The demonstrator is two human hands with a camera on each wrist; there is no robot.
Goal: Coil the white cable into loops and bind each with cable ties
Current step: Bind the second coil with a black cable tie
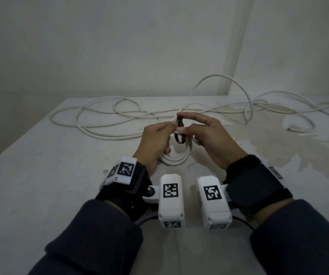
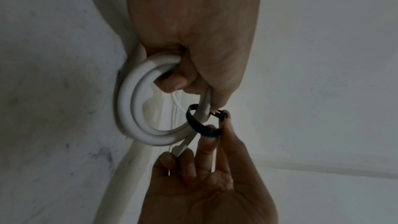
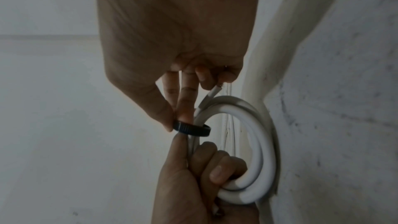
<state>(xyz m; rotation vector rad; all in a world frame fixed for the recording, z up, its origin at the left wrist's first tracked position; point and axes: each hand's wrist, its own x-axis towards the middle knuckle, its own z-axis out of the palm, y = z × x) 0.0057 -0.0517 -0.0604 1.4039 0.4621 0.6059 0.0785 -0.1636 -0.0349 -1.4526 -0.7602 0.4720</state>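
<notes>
A small coil of white cable [image 1: 176, 158] [image 2: 137, 117] [image 3: 256, 159] hangs in my left hand [image 1: 155, 139] [image 2: 193, 43] [image 3: 193, 176], whose fingers curl round its strands. A black cable tie [image 1: 180, 132] [image 2: 202, 125] [image 3: 191, 129] loops loosely round the coil's upper strands. My right hand [image 1: 205, 133] [image 2: 206, 176] [image 3: 172, 57] pinches the tie between thumb and forefinger. The left thumb and forefinger touch the tie too. The cable's short cut end [image 3: 214, 92] sticks out by the right hand's curled fingers.
The rest of the white cable [image 1: 120, 116] sprawls in loose loops across the far half of the white table [image 1: 40, 175], rising in an arc [image 1: 223, 80] at the back right. A pale wall stands close behind. Stains mark the table's right side.
</notes>
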